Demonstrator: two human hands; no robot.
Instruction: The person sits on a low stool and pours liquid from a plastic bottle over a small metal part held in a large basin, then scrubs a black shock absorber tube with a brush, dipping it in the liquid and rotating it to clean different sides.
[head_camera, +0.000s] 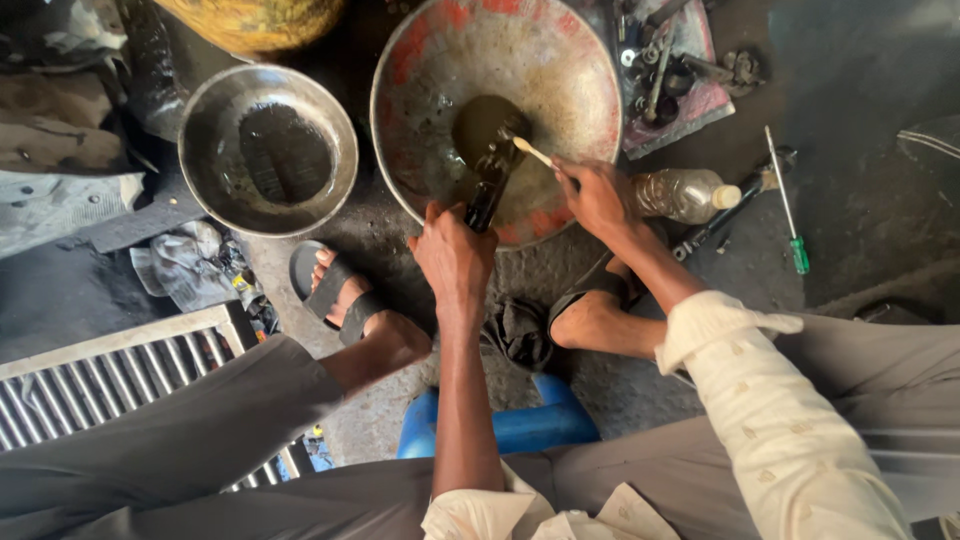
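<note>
My left hand (455, 255) grips a dark, oily metal part (490, 180) and holds it over the near side of a large round metal basin (570, 70) with worn red paint and a pool of dark liquid in the middle. My right hand (598, 195) holds a small brush with a pale handle (533, 151), its tip against the top of the part. Both hands are over the basin's near rim. My feet in dark sandals rest on the ground just below the basin.
A smaller metal bowl (268, 150) with dark liquid sits left of the basin. A clear plastic bottle (685, 193), a green-handled screwdriver (790, 215), a wrench and loose parts on a cloth (675, 70) lie to the right. A metal grille (100, 380) is at lower left, a blue stool (520, 425) under me.
</note>
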